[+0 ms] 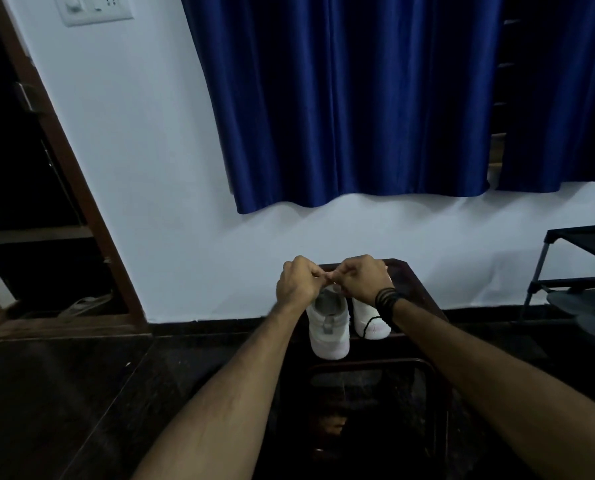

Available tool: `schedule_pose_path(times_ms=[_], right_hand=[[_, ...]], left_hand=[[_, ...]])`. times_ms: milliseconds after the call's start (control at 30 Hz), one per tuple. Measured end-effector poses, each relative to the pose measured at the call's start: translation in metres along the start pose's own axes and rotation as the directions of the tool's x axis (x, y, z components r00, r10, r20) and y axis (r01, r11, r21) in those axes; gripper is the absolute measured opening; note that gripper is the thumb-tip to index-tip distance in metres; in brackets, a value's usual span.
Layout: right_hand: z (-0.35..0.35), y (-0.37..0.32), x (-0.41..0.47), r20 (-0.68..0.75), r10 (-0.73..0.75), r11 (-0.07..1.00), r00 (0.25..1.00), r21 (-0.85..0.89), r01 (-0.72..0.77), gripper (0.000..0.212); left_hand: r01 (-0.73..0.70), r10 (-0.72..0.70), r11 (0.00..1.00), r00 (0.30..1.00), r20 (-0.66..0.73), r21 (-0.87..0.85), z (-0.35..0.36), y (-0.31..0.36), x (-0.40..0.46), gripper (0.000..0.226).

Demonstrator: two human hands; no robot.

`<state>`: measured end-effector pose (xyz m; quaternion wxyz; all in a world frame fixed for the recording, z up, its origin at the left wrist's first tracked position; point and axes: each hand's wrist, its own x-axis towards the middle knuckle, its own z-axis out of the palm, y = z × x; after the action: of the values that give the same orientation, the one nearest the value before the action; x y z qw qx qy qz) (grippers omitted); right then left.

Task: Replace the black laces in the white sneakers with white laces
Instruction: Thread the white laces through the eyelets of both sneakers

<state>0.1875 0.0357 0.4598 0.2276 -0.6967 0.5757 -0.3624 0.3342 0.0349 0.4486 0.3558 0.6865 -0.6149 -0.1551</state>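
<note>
Two white sneakers stand side by side on a dark stool [413, 282], heels toward me. The left sneaker [329, 327] is nearer; the right sneaker [370, 320] has a black lace [370, 322] trailing over its heel. My left hand [298, 282] and my right hand [363, 277] meet above the left sneaker's front, fingers curled, fingertips pinched together at something too small to make out. Several black bands circle my right wrist. The sneakers' eyelets are hidden behind my hands.
A white wall and a blue curtain [351, 98] lie behind the stool. An open doorway [29, 202] is at the left. A dark shoe rack [580, 271] stands at the right. The floor is dark tile.
</note>
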Motion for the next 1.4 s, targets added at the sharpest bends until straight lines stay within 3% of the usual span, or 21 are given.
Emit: schedule_pose_path(times_ms=[100, 200, 233, 367, 467, 600, 667, 767, 867, 933, 1100, 1300, 1400], right_hand=[[-0.003, 0.001, -0.009, 0.024, -0.046, 0.99, 0.999, -0.132, 0.049, 0.012], [-0.004, 0.004, -0.014, 0.037, -0.053, 0.981, 0.998, -0.186, 0.059, 0.018], [-0.004, 0.005, -0.014, 0.036, -0.05, 0.979, 0.998, -0.196, 0.056, 0.019], [-0.004, 0.008, -0.015, 0.06, -0.033, 0.986, 0.998, -0.159, 0.042, 0.015], [0.001, 0.01, -0.016, 0.125, -0.029, 0.993, 0.992, -0.106, 0.043, 0.012], [0.013, -0.001, -0.02, 0.204, -0.082, 0.964, 0.976, -0.232, 0.129, 0.013], [0.018, -0.005, -0.018, 0.198, -0.064, 0.938, 0.978, -0.322, 0.126, 0.02], [0.021, -0.004, -0.011, 0.252, -0.015, 0.917, 0.968, -0.383, 0.113, 0.032], [0.022, -0.003, -0.008, 0.315, -0.023, 0.895, 0.949, -0.416, 0.159, 0.034], [0.024, -0.001, -0.008, 0.281, -0.048, 0.89, 0.959, -0.424, 0.169, 0.03], [0.02, 0.001, -0.004, 0.183, -0.016, 0.935, 0.983, -0.347, 0.08, 0.022], [0.01, 0.006, 0.005, 0.162, 0.015, 0.936, 0.987, -0.348, 0.043, 0.001], [0.01, -0.001, 0.009, 0.197, 0.027, 0.911, 0.98, -0.409, 0.057, 0.025]], left_hand=[[0.191, -0.188, 0.958, 0.982, 0.034, -0.213, 0.008, 0.006, -0.006, 0.021], [0.393, -0.366, 0.744, 0.916, 0.162, -0.54, 0.015, 0.016, -0.011, 0.022], [0.405, -0.382, 0.715, 0.909, 0.168, -0.57, 0.019, 0.017, -0.011, 0.022], [0.388, -0.42, 0.759, 0.905, 0.062, -0.523, 0.031, 0.011, -0.009, 0.011], [0.318, -0.388, 0.811, 0.921, -0.045, -0.491, 0.025, 0.01, -0.016, 0.019], [0.305, -0.419, 0.783, 0.903, -0.096, -0.543, 0.027, 0.011, -0.025, 0.026], [0.269, -0.355, 0.863, 0.925, -0.133, -0.427, 0.028, 0.016, -0.033, 0.026], [0.131, -0.14, 0.988, 0.985, -0.098, -0.087, 0.027, 0.018, -0.037, 0.03], [-0.001, -0.007, 0.991, 0.998, 0.064, 0.133, 0.018, 0.018, -0.034, 0.03], [-0.061, 0.043, 0.968, 0.996, 0.077, 0.243, 0.01, 0.017, -0.031, 0.026], [-0.132, 0.123, 0.899, 0.991, 0.048, 0.418, 0.003, 0.025, -0.032, 0.014], [-0.195, 0.188, 0.856, 0.98, 0.063, 0.479, 0.022, 0.02, -0.027, 0.018], [-0.176, 0.207, 0.877, 0.978, -0.021, 0.448, 0.028, 0.014, -0.026, 0.024]])
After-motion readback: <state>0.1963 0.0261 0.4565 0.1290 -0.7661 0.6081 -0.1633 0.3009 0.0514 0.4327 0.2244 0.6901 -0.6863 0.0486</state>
